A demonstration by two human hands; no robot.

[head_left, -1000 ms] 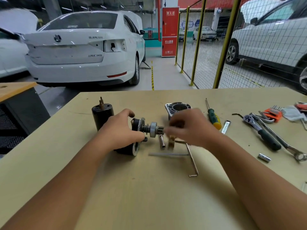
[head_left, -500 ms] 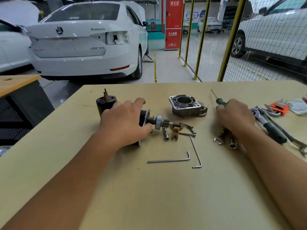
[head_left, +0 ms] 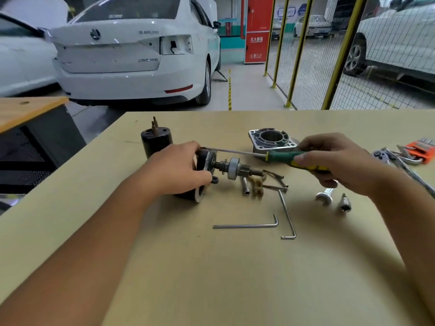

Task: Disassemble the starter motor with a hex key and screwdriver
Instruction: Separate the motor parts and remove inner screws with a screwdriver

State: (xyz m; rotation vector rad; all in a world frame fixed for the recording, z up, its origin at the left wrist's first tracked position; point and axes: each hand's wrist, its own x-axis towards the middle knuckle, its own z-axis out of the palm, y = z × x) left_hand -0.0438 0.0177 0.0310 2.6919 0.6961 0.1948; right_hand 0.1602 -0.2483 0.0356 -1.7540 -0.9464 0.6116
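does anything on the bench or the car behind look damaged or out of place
The white car lacks its right tail light, leaving an open hole. On the table, the loose parts and hex keys fit a teardown.

Car repair garage. White sedan point(head_left: 131, 50) parked behind wooden workbench point(head_left: 211, 267), tail light gone. Yellow mesh fencing point(head_left: 306, 52) right, more cars beyond. Wrenches point(head_left: 397, 158), hex keys point(head_left: 247, 225) scattered on bench.

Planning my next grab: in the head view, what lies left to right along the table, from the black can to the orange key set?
Black can → left hand → shaft gear → grey housing → right hand holding the screwdriver → orange hex key set.
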